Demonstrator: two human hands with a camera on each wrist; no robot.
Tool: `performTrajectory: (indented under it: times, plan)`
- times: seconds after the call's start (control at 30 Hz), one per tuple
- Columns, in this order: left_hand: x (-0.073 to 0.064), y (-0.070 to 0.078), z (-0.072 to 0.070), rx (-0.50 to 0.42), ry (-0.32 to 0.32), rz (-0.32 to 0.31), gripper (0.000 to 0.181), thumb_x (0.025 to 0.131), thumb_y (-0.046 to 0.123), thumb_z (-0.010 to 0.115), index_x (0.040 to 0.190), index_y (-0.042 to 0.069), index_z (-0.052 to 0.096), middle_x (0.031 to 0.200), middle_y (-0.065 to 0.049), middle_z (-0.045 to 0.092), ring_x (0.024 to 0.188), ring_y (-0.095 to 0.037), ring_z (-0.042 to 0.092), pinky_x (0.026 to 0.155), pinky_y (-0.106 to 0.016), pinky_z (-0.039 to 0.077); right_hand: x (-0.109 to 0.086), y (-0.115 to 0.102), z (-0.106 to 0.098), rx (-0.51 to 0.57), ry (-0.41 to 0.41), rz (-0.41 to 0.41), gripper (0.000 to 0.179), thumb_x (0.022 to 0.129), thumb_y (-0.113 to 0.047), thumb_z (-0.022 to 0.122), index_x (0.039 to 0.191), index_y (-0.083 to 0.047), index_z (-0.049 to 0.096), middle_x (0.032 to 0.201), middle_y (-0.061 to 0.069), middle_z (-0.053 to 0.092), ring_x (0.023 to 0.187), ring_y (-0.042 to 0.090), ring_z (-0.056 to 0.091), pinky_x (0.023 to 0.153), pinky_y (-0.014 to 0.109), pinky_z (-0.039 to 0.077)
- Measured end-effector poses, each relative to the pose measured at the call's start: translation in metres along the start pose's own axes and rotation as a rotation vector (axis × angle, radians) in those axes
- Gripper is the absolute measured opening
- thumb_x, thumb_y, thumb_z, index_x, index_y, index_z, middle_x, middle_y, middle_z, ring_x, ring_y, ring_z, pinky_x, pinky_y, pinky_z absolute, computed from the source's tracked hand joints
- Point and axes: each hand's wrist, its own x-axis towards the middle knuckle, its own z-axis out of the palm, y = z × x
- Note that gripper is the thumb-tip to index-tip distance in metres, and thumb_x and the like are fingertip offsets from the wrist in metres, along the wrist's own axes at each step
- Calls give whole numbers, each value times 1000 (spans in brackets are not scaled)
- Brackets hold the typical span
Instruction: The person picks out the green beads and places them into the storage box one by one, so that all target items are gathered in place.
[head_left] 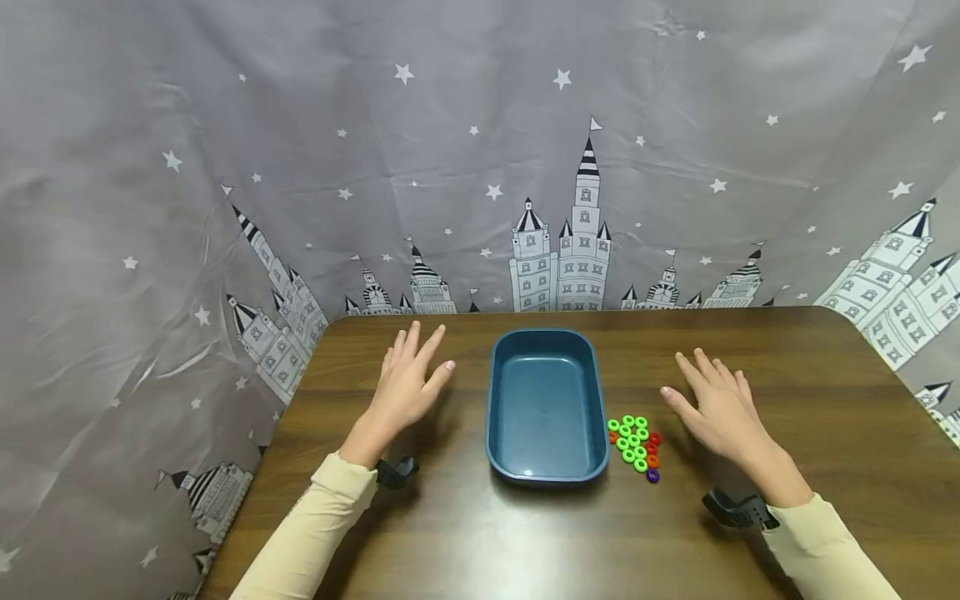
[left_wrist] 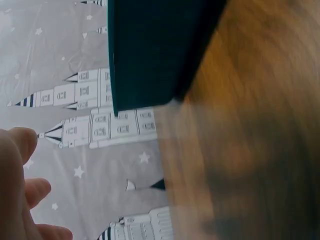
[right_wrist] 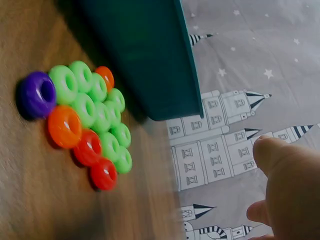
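A dark blue-green rectangular tray (head_left: pixel 546 481) with rounded corners stands in the middle of the table, its inside bare. Against its right side lies a cluster of small plastic rings: several green rings (head_left: pixel 633 440), a few red and orange rings (right_wrist: pixel 64 126), and one purple ring (right_wrist: pixel 38 95). To the left of the tray, my left hand (head_left: pixel 405 387) hovers with fingers spread, holding nothing. Right of the rings, my right hand (head_left: pixel 722 414) is likewise spread above the table and holds nothing. Both wrist views show part of the tray's outer wall.
The brown wooden table (head_left: pixel 825 392) extends to both sides and toward me. Behind its far edge hangs a grey curtain (head_left: pixel 450 167) printed with castles and stars. Each wrist wears a black strap mount (head_left: pixel 738 508).
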Motion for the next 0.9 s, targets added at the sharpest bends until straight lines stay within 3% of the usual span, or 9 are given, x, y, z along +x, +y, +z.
performTrajectory:
  times: [0.23,0.37,0.6,0.73,0.9]
  plan:
    - [2,11,16,-143,16,67,60,101,35,59,157,18,42,165,-28,27,151,-52,28,119,-71,26,-4,-4,11,17,-21,-15,65,104,-42,52,152,1,43,157,36,35,140,62,33,113,80,19]
    - [2,15,24,-223,-8,89,59,101,31,60,156,18,43,165,-27,28,149,-51,33,117,-70,33,-7,-4,19,50,-14,-53,60,103,-37,57,149,1,48,155,35,39,139,62,37,111,80,22]
    - [7,23,41,-314,-33,88,57,100,29,61,154,18,47,163,-25,32,150,-45,34,118,-68,33,-9,-3,26,100,60,-168,50,97,-24,67,139,1,59,143,32,56,131,55,50,108,75,33]
    - [4,24,53,-374,-96,93,55,101,26,60,152,13,49,162,-28,33,148,-45,38,111,-61,46,-17,-2,39,121,128,-215,44,90,-15,74,131,1,66,131,29,66,121,50,60,102,70,43]
    - [-2,21,60,-446,-93,83,51,100,21,61,149,9,52,160,-30,35,137,-46,51,103,-55,54,-11,-5,55,155,184,-280,37,86,-9,77,121,1,72,119,24,72,110,45,67,94,62,52]
